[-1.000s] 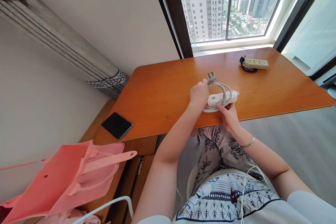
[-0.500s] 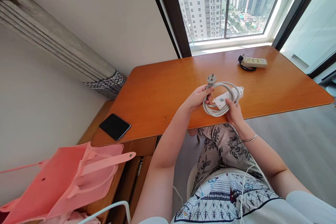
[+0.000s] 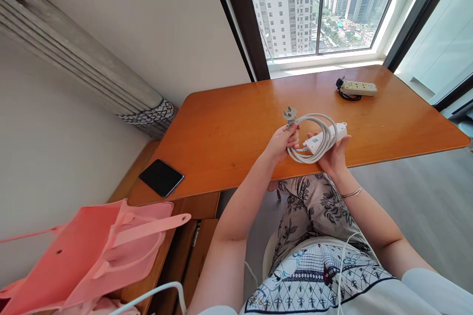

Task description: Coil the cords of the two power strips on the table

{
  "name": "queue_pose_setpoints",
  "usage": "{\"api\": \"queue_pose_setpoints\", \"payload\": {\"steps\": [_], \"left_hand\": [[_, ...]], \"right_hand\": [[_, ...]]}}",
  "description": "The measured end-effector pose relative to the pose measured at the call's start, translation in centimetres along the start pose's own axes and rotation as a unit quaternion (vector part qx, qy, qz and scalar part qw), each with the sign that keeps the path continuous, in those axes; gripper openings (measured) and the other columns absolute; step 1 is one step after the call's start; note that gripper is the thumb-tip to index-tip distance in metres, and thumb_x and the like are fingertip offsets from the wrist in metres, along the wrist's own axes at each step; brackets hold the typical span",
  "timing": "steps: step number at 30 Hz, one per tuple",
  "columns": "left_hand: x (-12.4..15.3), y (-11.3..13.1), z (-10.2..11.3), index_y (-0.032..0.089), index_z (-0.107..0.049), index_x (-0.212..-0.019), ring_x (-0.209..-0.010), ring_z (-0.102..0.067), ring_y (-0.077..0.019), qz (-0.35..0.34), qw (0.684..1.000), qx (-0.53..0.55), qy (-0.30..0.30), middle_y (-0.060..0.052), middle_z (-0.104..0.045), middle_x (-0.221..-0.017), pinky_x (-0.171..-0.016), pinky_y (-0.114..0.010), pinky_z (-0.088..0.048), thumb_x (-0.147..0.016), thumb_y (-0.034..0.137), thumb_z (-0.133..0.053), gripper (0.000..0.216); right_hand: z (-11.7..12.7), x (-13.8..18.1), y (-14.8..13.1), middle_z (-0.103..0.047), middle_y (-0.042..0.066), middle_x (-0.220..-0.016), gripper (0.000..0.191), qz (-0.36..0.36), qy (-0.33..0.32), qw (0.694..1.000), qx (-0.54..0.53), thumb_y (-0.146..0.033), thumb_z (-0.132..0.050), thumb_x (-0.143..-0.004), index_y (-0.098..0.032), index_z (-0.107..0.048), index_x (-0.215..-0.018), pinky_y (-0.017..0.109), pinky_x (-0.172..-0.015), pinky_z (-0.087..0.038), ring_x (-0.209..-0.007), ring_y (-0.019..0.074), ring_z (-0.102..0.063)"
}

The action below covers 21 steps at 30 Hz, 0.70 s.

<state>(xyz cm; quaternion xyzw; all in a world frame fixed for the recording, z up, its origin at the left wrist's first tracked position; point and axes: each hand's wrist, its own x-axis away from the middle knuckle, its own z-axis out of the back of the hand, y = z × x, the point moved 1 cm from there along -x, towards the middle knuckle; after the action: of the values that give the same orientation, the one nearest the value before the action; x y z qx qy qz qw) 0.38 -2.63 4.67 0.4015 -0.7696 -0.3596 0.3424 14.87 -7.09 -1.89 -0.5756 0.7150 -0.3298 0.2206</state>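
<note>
A white power strip (image 3: 317, 143) with its pale cord (image 3: 309, 159) wound in loops round it is held above the front edge of the table. My left hand (image 3: 284, 141) is closed on the cord just below the grey plug (image 3: 290, 113), whose pins point up and away. Under the strip, my right hand (image 3: 333, 157) supports it from below, thumb on the right side and other fingers partly hidden behind the strip and loops. Farther back on the table lies a second, cream power strip (image 3: 360, 88) with a black plug and cord beside it.
The orange-brown wooden table (image 3: 229, 123) reaches back to a window (image 3: 321, 10). A black tablet or phone (image 3: 161, 177) lies at its left front corner. A pink bag (image 3: 99, 256) stands at lower left, near a white cable (image 3: 151, 293).
The plug and my left hand have shifted slightly left and down. My right thumb has moved off the strip's top face to its right side, and the strip has tilted a little.
</note>
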Motion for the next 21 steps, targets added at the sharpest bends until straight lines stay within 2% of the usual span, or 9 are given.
{"api": "queue_pose_setpoints", "payload": {"steps": [2,6,9,11,14,17,21], "left_hand": [[0.2,0.1,-0.3,0.017,-0.055,-0.075,-0.036,-0.022,-0.0017,0.0,0.999,0.032,0.008,0.013,-0.026,-0.047,-0.041,-0.013,-0.034,-0.092,0.043,-0.073,0.036],[0.5,0.4,-0.9,0.018,-0.052,-0.077,-0.037,-0.02,-0.0025,-0.054,0.991,0.109,0.046,0.013,-0.024,-0.048,-0.042,-0.012,-0.034,-0.098,0.045,-0.064,0.037],[0.2,0.5,-1.0,0.019,-0.049,-0.077,-0.038,-0.021,-0.0033,-0.101,0.976,0.164,0.097,0.012,-0.024,-0.049,-0.044,-0.012,-0.035,-0.105,0.041,-0.053,0.035],[-0.3,0.5,-0.8,0.02,-0.046,-0.077,-0.038,-0.023,-0.0038,-0.123,0.964,0.195,0.131,0.012,-0.024,-0.05,-0.046,-0.012,-0.037,-0.108,0.037,-0.046,0.036],[-1.1,0.1,-0.3,0.021,-0.043,-0.075,-0.039,-0.029,-0.0043,-0.152,0.951,0.197,0.182,0.011,-0.026,-0.051,-0.052,-0.013,-0.042,-0.108,0.033,-0.045,0.035],[-1.4,-0.4,0.2,0.021,-0.041,-0.075,-0.04,-0.03,-0.0048,-0.175,0.946,0.158,0.221,0.011,-0.028,-0.052,-0.053,-0.015,-0.044,-0.108,0.032,-0.047,0.034],[-1.5,-1.0,0.3,0.022,-0.036,-0.073,-0.041,-0.03,-0.005,-0.221,0.938,0.087,0.252,0.011,-0.028,-0.053,-0.052,-0.016,-0.044,-0.104,0.04,-0.054,0.039]], "right_hand": [[0.1,-0.2,0.0,-0.073,0.003,-0.088,0.078,0.0,0.011,1.0,-0.004,-0.094,-0.071,-0.053,-0.027,-0.061,-0.093,0.048,-0.094,-0.06,-0.108,0.031,-0.072],[0.5,-0.4,0.0,-0.073,-0.002,-0.09,0.053,0.011,0.016,0.999,-0.047,-0.065,-0.084,-0.064,-0.029,-0.061,-0.094,0.044,-0.095,-0.059,-0.103,0.0247,-0.072],[0.7,0.2,0.1,-0.074,-0.002,-0.096,0.044,0.041,0.016,0.996,-0.076,-0.05,-0.084,-0.066,-0.029,-0.062,-0.097,0.042,-0.103,-0.055,-0.107,0.0213,-0.071],[0.7,0.8,0.3,-0.074,-0.001,-0.1,0.045,0.071,0.012,0.995,-0.063,-0.045,-0.083,-0.065,-0.03,-0.061,-0.1,0.044,-0.109,-0.051,-0.112,0.0219,-0.069],[0.5,1.8,0.4,-0.073,0.001,-0.109,0.057,0.132,-0.001,0.991,-0.011,-0.043,-0.087,-0.058,-0.03,-0.057,-0.105,0.053,-0.114,-0.047,-0.118,0.0264,-0.067],[0.4,2.4,0.3,-0.07,0.004,-0.114,0.062,0.19,-0.037,0.978,0.075,-0.044,-0.091,-0.058,-0.028,-0.055,-0.106,0.054,-0.116,-0.045,-0.12,0.028,-0.066],[0.8,2.6,-0.2,-0.067,0.007,-0.113,0.063,0.22,-0.054,0.958,0.174,-0.048,-0.093,-0.058,-0.027,-0.057,-0.106,0.053,-0.117,-0.044,-0.119,0.0278,-0.064]]}}
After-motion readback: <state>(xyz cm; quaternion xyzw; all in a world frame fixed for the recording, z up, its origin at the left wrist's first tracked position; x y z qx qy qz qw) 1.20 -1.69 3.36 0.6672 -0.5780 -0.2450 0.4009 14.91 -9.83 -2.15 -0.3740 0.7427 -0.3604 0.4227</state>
